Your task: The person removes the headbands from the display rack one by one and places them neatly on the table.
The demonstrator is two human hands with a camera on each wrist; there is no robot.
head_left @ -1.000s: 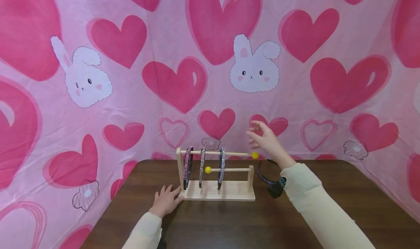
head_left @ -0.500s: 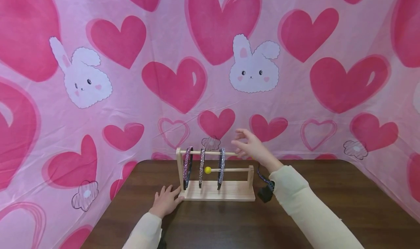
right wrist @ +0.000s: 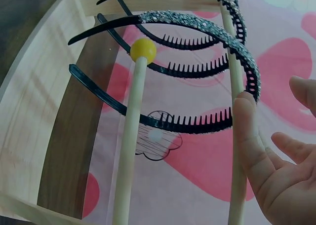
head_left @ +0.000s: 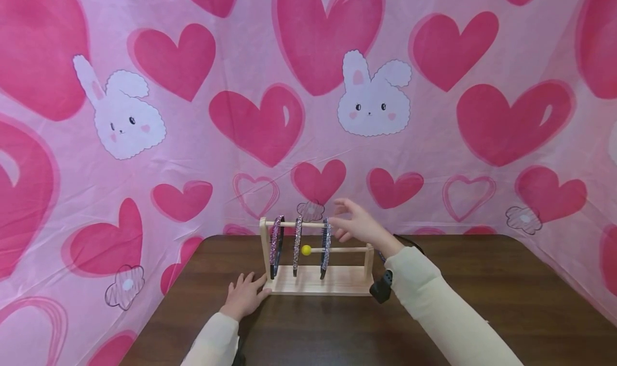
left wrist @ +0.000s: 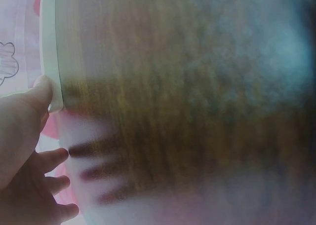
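Observation:
A wooden rack [head_left: 313, 287] with two dowels stands on the table. On its upper dowel hang a pink glitter headband [head_left: 275, 245], a pinkish silver glitter headband [head_left: 296, 248] and, furthest right, a silver glitter headband [head_left: 326, 251] with comb teeth. My right hand [head_left: 359, 225] is over the upper dowel, fingers loosely bent and holding nothing. In the right wrist view one fingertip [right wrist: 245, 100] lies against the dowel, at or almost at the silver headband [right wrist: 197, 23]. My left hand [head_left: 243, 296] rests spread on the table, thumb against the left end of the rack's base.
A yellow ball [head_left: 306, 250] caps the lower dowel's left end. Behind my right wrist, a dark headband [head_left: 409, 241] lies partly hidden on the brown table [head_left: 308, 334]. A pink heart-print cloth [head_left: 270, 39] hangs behind the table.
My right hand has moved left and down from beyond the upper dowel's right end to the silver headband. My left hand and the rack have stayed in place.

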